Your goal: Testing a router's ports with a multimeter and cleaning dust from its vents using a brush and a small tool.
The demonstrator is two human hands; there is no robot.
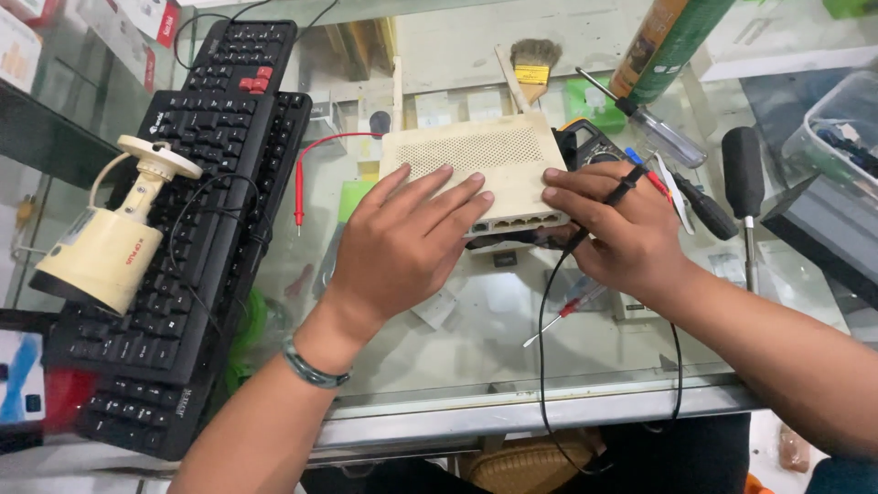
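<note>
Head view looks down on your two hands resting on a cream plastic router box [476,165] that lies flat on the glass counter [512,357], near its middle. Its top is perforated with fine vent holes, and a row of ports runs along the edge facing you. Your left hand [402,242] lies palm-down on the near left part of the box, fingers [448,197] spread flat, pressing rather than gripping. Your right hand [617,229] presses fingertips on the box's near right corner; a thin black probe lead [549,311] runs across its knuckles, and I cannot tell whether the fingers pinch it.

Left of the box a red test probe [299,187] lies on the glass beside two black keyboards [197,210] with matte keys. A cream, bell-shaped security camera [114,242] rests on the keyboards. Behind the box lies a bristle brush [533,66]. To your right are a clear-handled screwdriver [654,128] and a black-handled screwdriver [744,178]. A clear plastic tub [837,128] at the far right holds dark items too blurred to name.
</note>
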